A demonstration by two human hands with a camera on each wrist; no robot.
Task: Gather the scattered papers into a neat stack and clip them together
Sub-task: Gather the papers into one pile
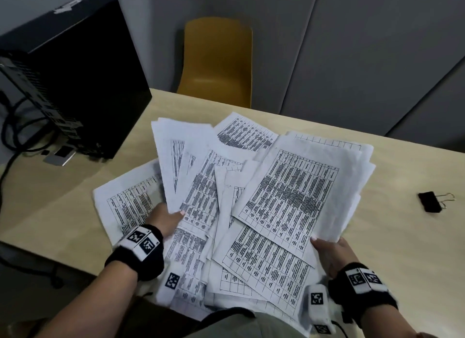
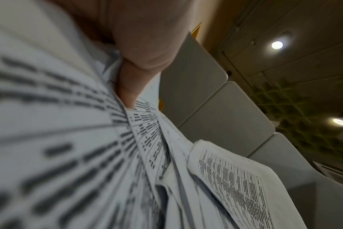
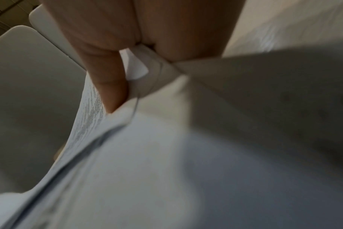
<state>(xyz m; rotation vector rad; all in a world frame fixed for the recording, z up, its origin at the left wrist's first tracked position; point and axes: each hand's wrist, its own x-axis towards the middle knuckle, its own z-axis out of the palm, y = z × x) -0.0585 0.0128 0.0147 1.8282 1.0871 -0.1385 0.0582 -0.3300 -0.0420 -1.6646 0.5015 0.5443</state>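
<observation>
- The papers [image 1: 251, 199] are a loose, fanned-out heap of printed table sheets, crossing one another at all angles, over the near edge of the table [image 1: 390, 174] and hanging past it toward the person.
- The left hand [image 1: 164, 219] grips the left side of the heap, thumb on top of a sheet, the other fingers tucked under and out of sight; the left wrist view shows the thumb [image 2: 131, 86] pressed down on the printed pages.
- The right hand [image 1: 332, 252] holds the right side of the heap near its lower corner, thumb over the top sheet; in the right wrist view a finger [image 3: 110, 86] curls round a bundle of sheet edges.
- One more sheet [image 1: 125, 207] lies flat on the table at the heap's left, partly under it.
- A black binder clip [image 1: 431, 201] lies on the table toward its right edge, well apart from the papers and both hands.
- A black computer case [image 1: 75, 73] with cables stands on the far left corner.
- A yellow chair [image 1: 217, 58] stands beyond the far edge.
</observation>
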